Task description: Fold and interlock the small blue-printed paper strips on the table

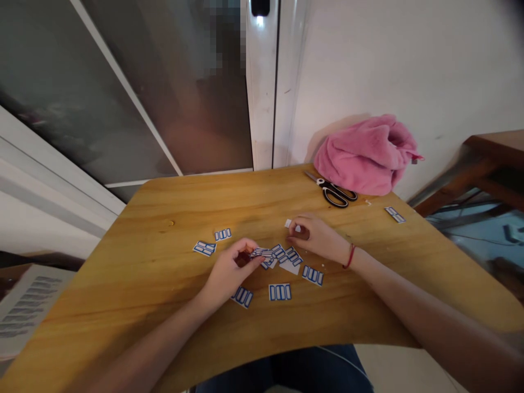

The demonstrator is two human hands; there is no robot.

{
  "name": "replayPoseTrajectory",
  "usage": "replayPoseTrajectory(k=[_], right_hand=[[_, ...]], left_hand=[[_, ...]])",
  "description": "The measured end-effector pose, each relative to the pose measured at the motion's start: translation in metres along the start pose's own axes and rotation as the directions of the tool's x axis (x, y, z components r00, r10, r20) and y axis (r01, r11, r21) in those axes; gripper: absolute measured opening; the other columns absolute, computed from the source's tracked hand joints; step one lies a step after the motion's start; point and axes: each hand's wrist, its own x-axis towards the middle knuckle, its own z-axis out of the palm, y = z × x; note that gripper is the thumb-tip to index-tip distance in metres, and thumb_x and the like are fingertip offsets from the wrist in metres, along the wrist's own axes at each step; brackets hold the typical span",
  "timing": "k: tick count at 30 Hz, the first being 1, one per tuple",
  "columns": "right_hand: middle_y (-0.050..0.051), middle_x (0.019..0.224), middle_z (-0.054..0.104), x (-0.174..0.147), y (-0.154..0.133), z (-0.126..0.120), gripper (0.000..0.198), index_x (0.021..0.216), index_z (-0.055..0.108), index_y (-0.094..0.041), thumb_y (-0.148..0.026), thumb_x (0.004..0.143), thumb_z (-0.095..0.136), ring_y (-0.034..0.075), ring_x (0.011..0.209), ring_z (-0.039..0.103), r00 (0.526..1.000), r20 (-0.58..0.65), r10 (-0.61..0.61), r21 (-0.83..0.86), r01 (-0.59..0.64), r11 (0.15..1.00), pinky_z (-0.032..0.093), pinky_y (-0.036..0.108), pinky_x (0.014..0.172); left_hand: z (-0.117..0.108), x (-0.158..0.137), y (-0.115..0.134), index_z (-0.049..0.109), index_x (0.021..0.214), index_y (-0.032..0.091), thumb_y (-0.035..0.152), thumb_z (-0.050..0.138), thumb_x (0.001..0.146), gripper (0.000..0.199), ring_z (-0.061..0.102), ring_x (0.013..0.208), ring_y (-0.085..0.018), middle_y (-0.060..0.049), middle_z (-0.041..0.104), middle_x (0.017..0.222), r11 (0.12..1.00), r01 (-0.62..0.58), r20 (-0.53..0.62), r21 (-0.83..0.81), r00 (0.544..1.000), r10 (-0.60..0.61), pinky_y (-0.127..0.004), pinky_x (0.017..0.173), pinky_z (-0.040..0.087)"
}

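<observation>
While the left hand [226, 271] pinches a small stack of white paper cards with blue-outlined boxes [262, 252], head view has the right hand [317, 234] curled just beside a small white paper piece [287, 223] – can't tell if thumb and forefinger grip it. Loose blue-and-white cards [280, 292] lie around both hands on the yellow-brown wooden table [155, 273]. Black-handled metal scissors [322, 183] near pink plush bundle [368, 155] – another blue-and-white card [395, 214] near right edge.
</observation>
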Motion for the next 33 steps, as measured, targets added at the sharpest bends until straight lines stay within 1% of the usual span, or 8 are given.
replayPoseTrajectory(k=[2,5,7,17,21,28,30,33], right_hand=[[0.001,0.075,0.055,-0.001,-0.004,0.000,0.016,0.072,0.043,-0.019,-0.028,0.078,0.055,0.012,0.068,0.050,0.998,0.019,0.064,0.231,-0.066,0.971,0.039,0.026,0.063],[-0.003,0.066,0.052,-0.002,-0.009,0.001,0.024,0.072,0.031,-0.021,-0.032,0.079,0.051,0.008,0.055,0.049,0.980,0.167,0.104,0.575,-0.183,0.798,0.037,0.023,0.052],[-0.007,0.059,0.048,-0.002,-0.009,0.003,0.027,0.073,0.030,-0.021,-0.035,0.078,0.053,0.006,0.047,0.045,0.962,0.255,0.097,0.670,-0.248,0.700,0.032,0.020,0.045],[-0.007,0.060,0.050,-0.003,-0.018,0.006,0.034,0.093,0.047,-0.017,-0.035,0.071,0.065,0.003,0.041,0.041,0.852,0.476,0.220,0.681,-0.515,0.521,0.026,0.016,0.036],[-0.005,0.068,0.053,-0.005,-0.024,0.006,0.036,0.090,0.050,-0.017,-0.031,0.064,0.072,0.002,0.046,0.041,0.862,0.470,0.187,0.698,-0.493,0.519,0.029,0.016,0.038],[-0.002,0.071,0.055,-0.008,-0.026,0.005,0.029,0.085,0.059,-0.016,-0.033,0.065,0.071,0.004,0.052,0.039,0.885,0.427,0.188,0.686,-0.452,0.570,0.031,0.017,0.044],[-0.002,0.071,0.056,-0.009,-0.026,0.005,0.028,0.086,0.061,-0.016,-0.033,0.067,0.070,0.003,0.051,0.038,0.863,0.467,0.194,0.691,-0.493,0.530,0.030,0.017,0.044],[0.000,0.077,0.059,-0.010,-0.027,0.006,0.023,0.089,0.064,-0.018,-0.031,0.070,0.067,0.004,0.054,0.042,0.832,0.526,0.175,0.740,-0.549,0.389,0.032,0.018,0.047]], left_hand=[[0.000,0.000,0.001,0.051,0.077,0.018,0.031,0.059,0.077,0.015,0.054,0.071,-0.012,0.002,0.056,0.073,1.000,-0.005,0.003,0.000,1.000,0.005,-0.022,0.066,0.041],[-0.001,0.001,0.002,0.051,0.077,0.018,0.032,0.058,0.077,0.016,0.053,0.070,-0.011,0.002,0.056,0.072,1.000,-0.009,0.007,0.012,1.000,0.009,-0.022,0.065,0.041],[-0.001,0.001,0.002,0.052,0.077,0.018,0.032,0.059,0.077,0.016,0.053,0.069,-0.011,0.002,0.056,0.072,1.000,0.000,0.004,0.015,1.000,0.000,-0.022,0.064,0.041],[0.000,0.000,0.002,0.052,0.078,0.018,0.032,0.060,0.076,0.017,0.054,0.072,-0.012,0.001,0.057,0.074,0.999,0.014,-0.006,-0.044,1.000,-0.015,-0.023,0.067,0.041],[0.000,0.000,0.002,0.052,0.078,0.018,0.032,0.060,0.076,0.017,0.054,0.072,-0.012,0.001,0.058,0.074,0.998,0.024,0.002,-0.050,1.000,-0.024,-0.023,0.067,0.041],[0.001,-0.001,0.002,0.052,0.078,0.018,0.034,0.059,0.077,0.018,0.053,0.071,-0.012,0.001,0.057,0.073,1.000,0.026,-0.028,-0.008,0.999,-0.026,-0.023,0.066,0.041],[0.001,-0.001,0.003,0.052,0.078,0.018,0.035,0.059,0.076,0.019,0.054,0.072,-0.012,0.000,0.059,0.074,0.998,0.039,-0.017,-0.049,0.999,-0.040,-0.024,0.067,0.042],[0.002,-0.001,0.006,0.052,0.079,0.017,0.036,0.061,0.074,0.021,0.056,0.070,-0.012,0.000,0.061,0.075,0.983,0.106,0.008,-0.149,0.994,-0.106,-0.022,0.061,0.044]])
